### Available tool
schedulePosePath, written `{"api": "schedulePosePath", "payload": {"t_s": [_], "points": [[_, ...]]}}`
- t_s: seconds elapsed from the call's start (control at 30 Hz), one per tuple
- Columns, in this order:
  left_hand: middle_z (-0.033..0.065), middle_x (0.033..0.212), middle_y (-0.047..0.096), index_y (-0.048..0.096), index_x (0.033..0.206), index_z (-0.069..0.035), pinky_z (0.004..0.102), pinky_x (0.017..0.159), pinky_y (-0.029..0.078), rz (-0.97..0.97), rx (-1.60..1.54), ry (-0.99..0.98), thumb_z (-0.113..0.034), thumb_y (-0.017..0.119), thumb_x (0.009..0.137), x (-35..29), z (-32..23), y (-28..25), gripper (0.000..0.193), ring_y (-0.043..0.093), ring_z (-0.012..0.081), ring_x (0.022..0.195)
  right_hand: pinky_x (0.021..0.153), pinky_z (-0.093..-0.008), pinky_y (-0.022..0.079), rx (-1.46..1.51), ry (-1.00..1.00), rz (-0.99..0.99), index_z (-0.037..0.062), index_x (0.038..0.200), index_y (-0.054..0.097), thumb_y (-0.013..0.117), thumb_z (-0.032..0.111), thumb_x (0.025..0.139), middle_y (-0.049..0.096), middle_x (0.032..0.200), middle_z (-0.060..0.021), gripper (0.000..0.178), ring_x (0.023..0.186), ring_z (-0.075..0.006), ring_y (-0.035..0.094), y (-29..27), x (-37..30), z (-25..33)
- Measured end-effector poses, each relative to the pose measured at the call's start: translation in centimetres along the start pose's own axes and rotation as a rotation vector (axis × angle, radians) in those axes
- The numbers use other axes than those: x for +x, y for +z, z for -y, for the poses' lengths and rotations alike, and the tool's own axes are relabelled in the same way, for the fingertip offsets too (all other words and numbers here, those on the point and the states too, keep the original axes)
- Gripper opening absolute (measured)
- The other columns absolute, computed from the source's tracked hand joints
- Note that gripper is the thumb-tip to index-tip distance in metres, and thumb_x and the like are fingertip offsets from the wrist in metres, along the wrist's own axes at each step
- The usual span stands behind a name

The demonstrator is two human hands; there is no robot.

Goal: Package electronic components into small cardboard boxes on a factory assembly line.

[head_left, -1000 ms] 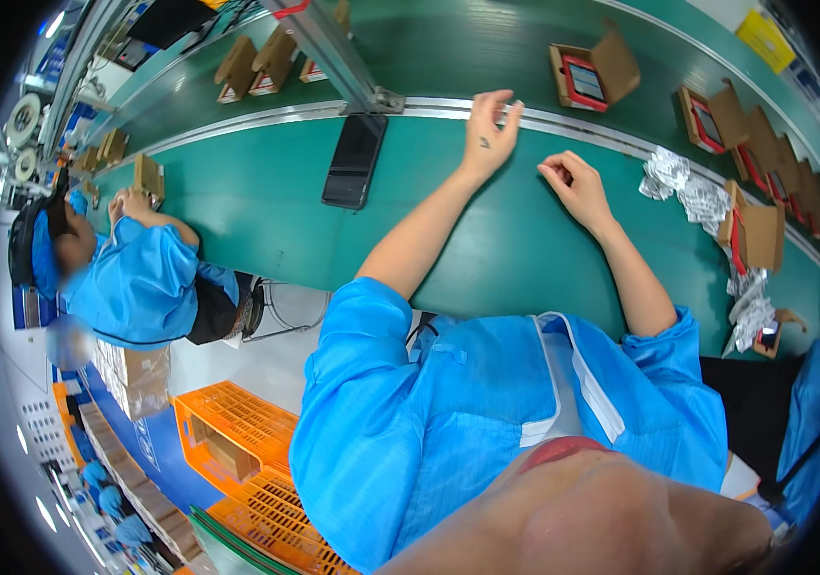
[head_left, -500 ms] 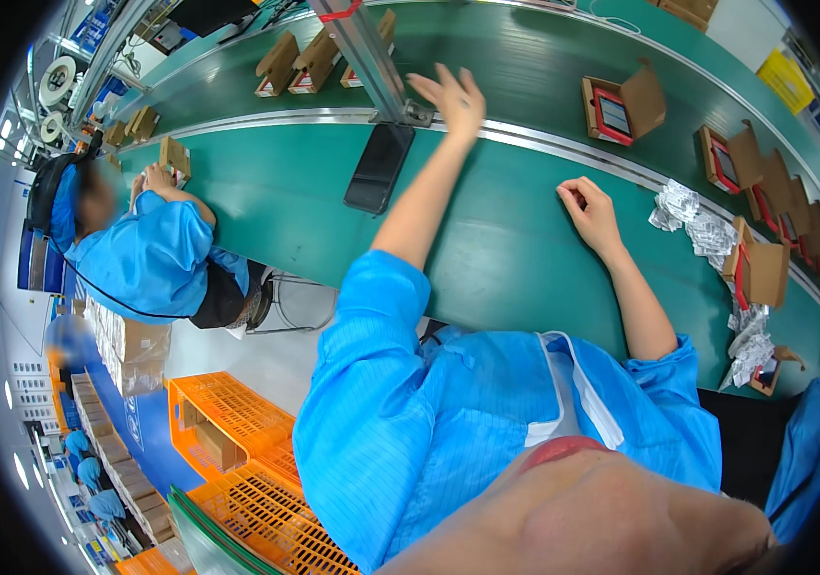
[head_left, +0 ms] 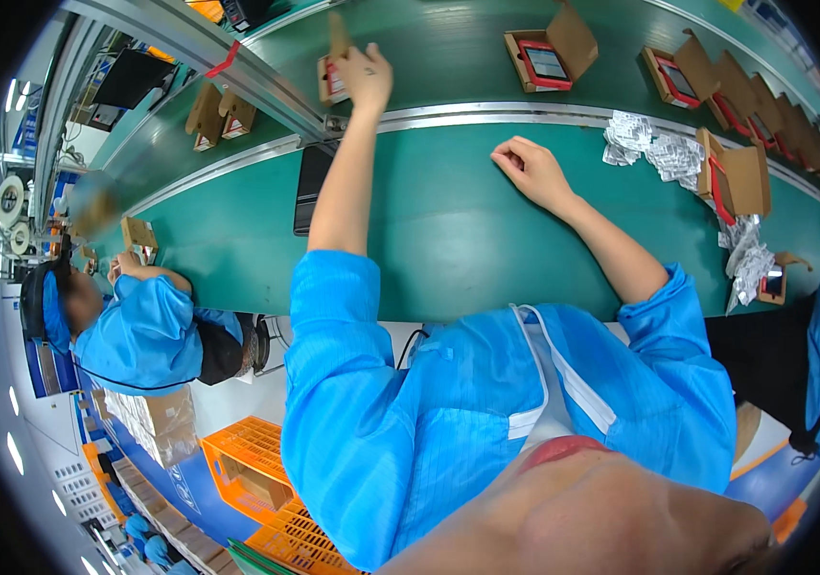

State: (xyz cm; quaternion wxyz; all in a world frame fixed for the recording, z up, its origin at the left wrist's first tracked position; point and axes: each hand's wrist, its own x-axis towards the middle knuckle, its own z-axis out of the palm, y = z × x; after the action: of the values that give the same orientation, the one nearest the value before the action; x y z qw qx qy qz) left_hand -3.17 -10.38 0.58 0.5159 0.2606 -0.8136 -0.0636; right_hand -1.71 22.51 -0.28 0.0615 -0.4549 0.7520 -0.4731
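Note:
My left hand (head_left: 364, 80) reaches over the rail onto the dark green belt, its fingers stretched out beside a small open cardboard box (head_left: 331, 81) with red inside. Whether the fingertips touch that box I cannot tell. Under my left forearm's inner side, a black phone (head_left: 307, 189) lies partly hidden on the green table. My right hand (head_left: 536, 174) rests above the table near the rail, fingers loosely curled, with nothing visible in them. Beyond it on the belt, an open cardboard box (head_left: 571, 53) holds a red-framed device with a screen (head_left: 544, 63).
Crumpled white printed sheets (head_left: 675, 156) lie along the rail at right, beside an open box (head_left: 745, 177). More open boxes (head_left: 683, 72) line the belt. A metal post (head_left: 247, 72) rises at left. A co-worker (head_left: 141, 331) sits at the left; orange crates (head_left: 247, 460) stand below.
The view has swung, shifting the scene. My left hand has moved farther over the belt, to the open box beyond the post. My right hand keeps its curled shape near the rail.

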Motion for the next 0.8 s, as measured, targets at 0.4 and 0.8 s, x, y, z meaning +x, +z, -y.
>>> {"api": "schedulePosePath", "payload": {"t_s": [0.4, 0.8], "points": [[0.0125, 0.082, 0.069, 0.065, 0.104, 0.002, 0.0275, 0.070, 0.050, 0.323, -0.629, -0.248, -0.015, 0.057, 0.087, -4.3, -9.3, -6.1, 0.026, 0.064, 0.0165, 0.075, 0.084, -0.0437, 0.047, -0.164, 0.126, -0.412, -0.0022, 0.113, 0.052, 0.068, 0.030, 0.077, 0.061, 0.104, -0.0247, 0.051, 0.097, -0.0419, 0.058, 5.4, 15.6, -4.1], [0.0076, 0.125, 0.048, 0.037, 0.132, -0.010, 0.0469, 0.090, 0.046, 0.443, -1.735, -0.901, -0.038, 0.036, 0.098, -6.0, -3.4, -2.7, 0.044, 0.050, 0.0246, 0.112, 0.062, -0.0320, 0.054, -0.593, -0.821, -0.339, 0.0152, 0.107, 0.061, 0.060, 0.016, 0.077, 0.067, 0.097, -0.0080, 0.030, 0.084, -0.0252, 0.066, 6.0, 15.6, 5.8]]}}
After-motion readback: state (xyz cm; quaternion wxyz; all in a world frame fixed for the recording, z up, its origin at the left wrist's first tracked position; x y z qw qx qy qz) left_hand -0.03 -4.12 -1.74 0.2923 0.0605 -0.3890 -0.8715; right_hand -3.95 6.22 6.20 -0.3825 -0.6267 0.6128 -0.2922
